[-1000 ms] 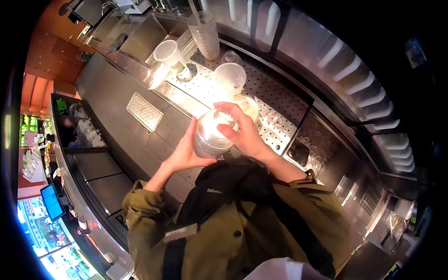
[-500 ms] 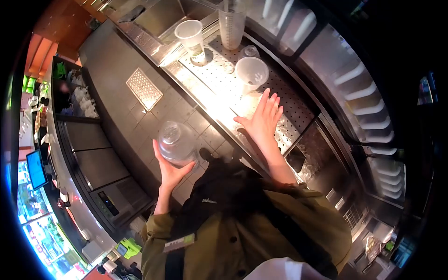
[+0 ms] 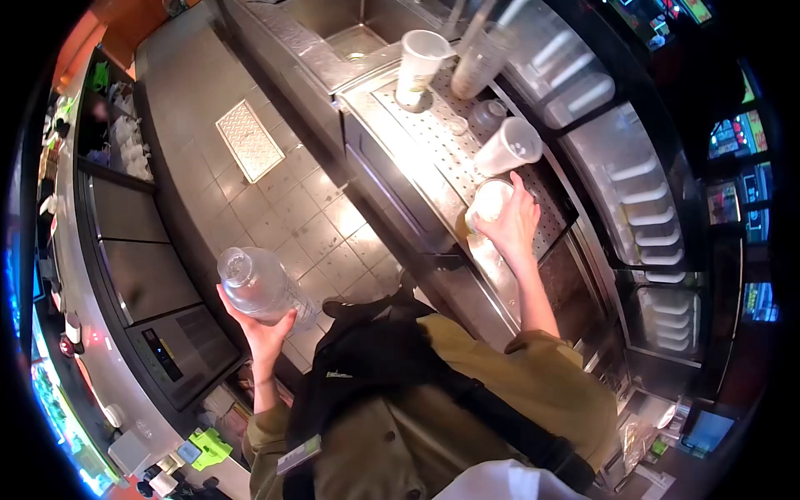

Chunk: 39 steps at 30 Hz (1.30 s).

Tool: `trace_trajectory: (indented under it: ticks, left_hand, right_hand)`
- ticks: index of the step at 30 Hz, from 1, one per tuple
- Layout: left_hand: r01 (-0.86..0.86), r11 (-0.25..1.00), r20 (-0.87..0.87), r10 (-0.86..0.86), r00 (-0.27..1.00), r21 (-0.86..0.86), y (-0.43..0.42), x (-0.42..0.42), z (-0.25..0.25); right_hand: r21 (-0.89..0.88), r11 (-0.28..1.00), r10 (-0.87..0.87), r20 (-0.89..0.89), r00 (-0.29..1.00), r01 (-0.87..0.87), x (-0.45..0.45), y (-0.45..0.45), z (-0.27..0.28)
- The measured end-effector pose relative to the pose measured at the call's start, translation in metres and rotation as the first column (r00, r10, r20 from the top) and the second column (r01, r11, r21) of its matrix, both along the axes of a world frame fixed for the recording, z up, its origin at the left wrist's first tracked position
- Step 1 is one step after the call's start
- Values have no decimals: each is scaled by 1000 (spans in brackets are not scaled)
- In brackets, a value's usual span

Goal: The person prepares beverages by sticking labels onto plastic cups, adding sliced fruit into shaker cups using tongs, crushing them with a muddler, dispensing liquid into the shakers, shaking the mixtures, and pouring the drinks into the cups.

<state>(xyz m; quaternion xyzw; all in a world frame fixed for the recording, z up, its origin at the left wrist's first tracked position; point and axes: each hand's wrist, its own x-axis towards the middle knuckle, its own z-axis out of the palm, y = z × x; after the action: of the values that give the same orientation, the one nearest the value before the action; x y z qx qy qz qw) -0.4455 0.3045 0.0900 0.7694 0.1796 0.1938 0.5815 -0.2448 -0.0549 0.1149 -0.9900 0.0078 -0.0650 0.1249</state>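
My left hand [image 3: 262,337] is wrapped round a clear plastic shaker [image 3: 257,279] with a domed top, held over the floor. At the right, my right hand [image 3: 517,225] has its fingers curled round a cup [image 3: 490,200] with a pale top, at the front of the perforated metal drain tray [image 3: 412,129]. Just beyond it stands a translucent plastic cup [image 3: 500,150]. Farther back on the tray are a tall plastic cup [image 3: 419,71], a clear pitcher [image 3: 482,67] with long utensils in it, and a small clear domed piece [image 3: 488,114].
A metal sink [image 3: 358,37] lies beyond the tray. White handled containers [image 3: 650,217] line the right side. At the left runs a counter with steel fridge doors [image 3: 146,275] below. A metal plate [image 3: 250,140] is set in the tiled floor.
My right hand has gone from open with fingers spread to gripping the cup on the tray. The shaker in my left hand has moved left. The view has shifted.
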Motion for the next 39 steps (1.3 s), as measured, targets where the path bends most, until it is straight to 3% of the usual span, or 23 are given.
trace_trajectory:
  ticks: [2,7,9,12,16,17,20,22,24,26,30,33,36,39]
  left_hand:
    - [-47,999,-7,47,999,-9,30,-11,2]
    - [-81,982,-10,85,996,172,118,-35,-19]
    - [-96,960,-55,114,992,265,148,-38,-28]
    - [-119,991,-8,120,993,54,190,-30,-33]
    - [-136,989,-50,139,989,58,258,-16,-52]
    - [-152,986,-58,156,986,74,278,-11,-53]
    - [-236,970,-44,239,970,48,344,5,-51]
    - [-303,952,-44,304,952,29,386,8,-47]
    - [-398,910,-56,406,912,121,426,9,-49]
    - [-479,875,-67,483,873,69,460,9,-43]
    - [-609,793,-59,608,791,14,542,2,-33]
    - [-632,775,-84,630,772,3,604,-4,-43]
    - [-631,775,-176,615,768,-42,669,7,-35]
    - [-586,799,64,597,800,-133,720,15,-61]
  right_hand:
    - [-39,996,82,1,997,-82,-7,24,17]
    - [-82,911,411,165,896,-403,-2,113,45]
    - [-101,894,445,86,891,-437,11,166,45]
    - [-64,840,541,28,840,-539,35,263,39]
    - [-4,621,783,66,619,-784,80,422,28]
    - [-8,605,796,50,604,-796,86,469,29]
    - [17,400,912,96,399,-917,110,612,36]
    - [46,282,951,120,285,-958,120,710,37]
    - [38,166,974,150,170,-985,124,809,43]
    - [59,66,995,70,70,-996,120,909,53]
    - [83,-152,971,199,-133,-985,100,1094,38]
    - [69,-264,941,239,-241,-962,70,1210,30]
    - [37,-266,950,178,-256,-963,39,1305,19]
    - [37,-324,936,160,-314,-945,16,1378,11]
